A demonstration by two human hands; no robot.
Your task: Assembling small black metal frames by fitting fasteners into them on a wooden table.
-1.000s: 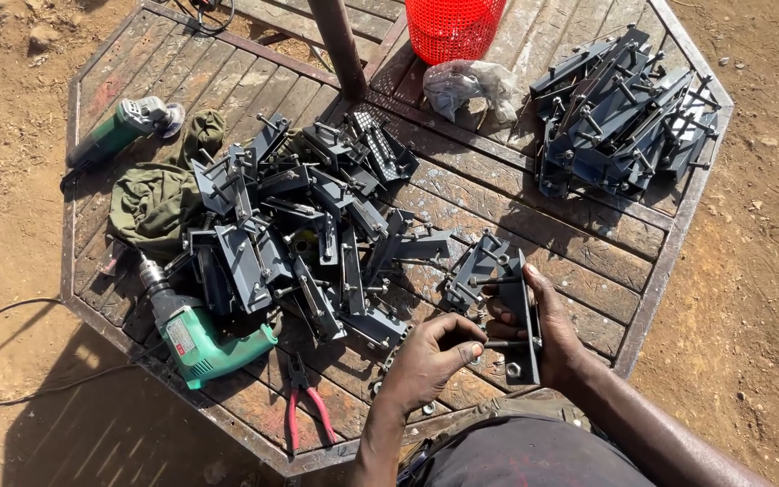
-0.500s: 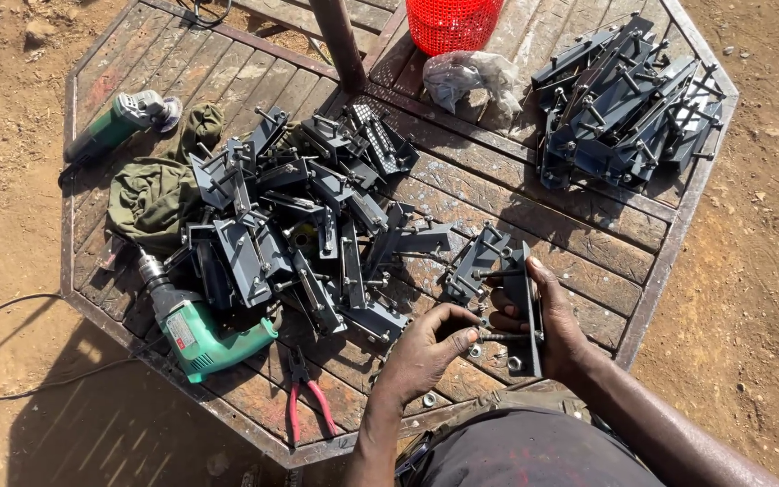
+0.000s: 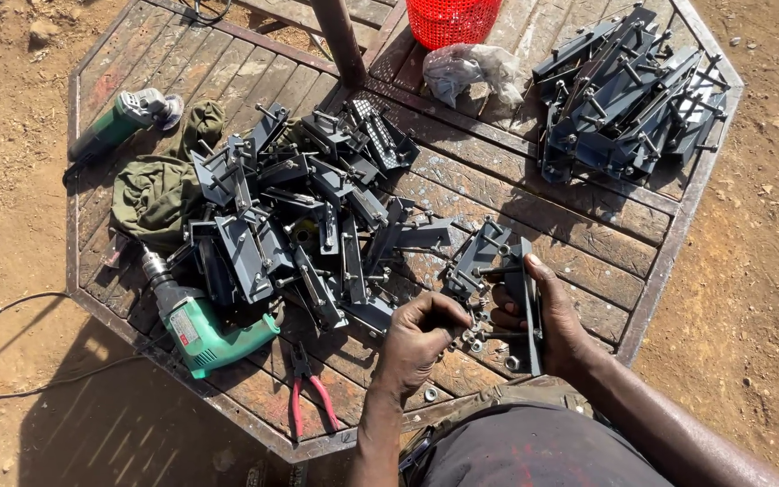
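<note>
The person's right hand is wrapping around the outer edge of a dark grey steel bracket with threaded bolts standing through it, fingers curled shut on its flat plate and steadying it against the weathered octagonal wooden surface. The left hand is pinching closed on something small at the bracket's near end (probably a nut or washer, too small to tell), thumb and fingertips pressed together. Loose silver nuts and washers are lying just under those fingers.

The bracket is looking stiff and fairly heavy for its size, with hard edges and no give; the flat plate is the sound place to grip it, as the bolts could turn or slip.

Beyond the left fingers, a jumbled heap of similar grey brackets is spreading out, with a green electric drill and red-handled pliers off to its near side. Well beyond the right fingers, a tidier stack of assembled brackets is sitting near a red plastic basket.
</note>
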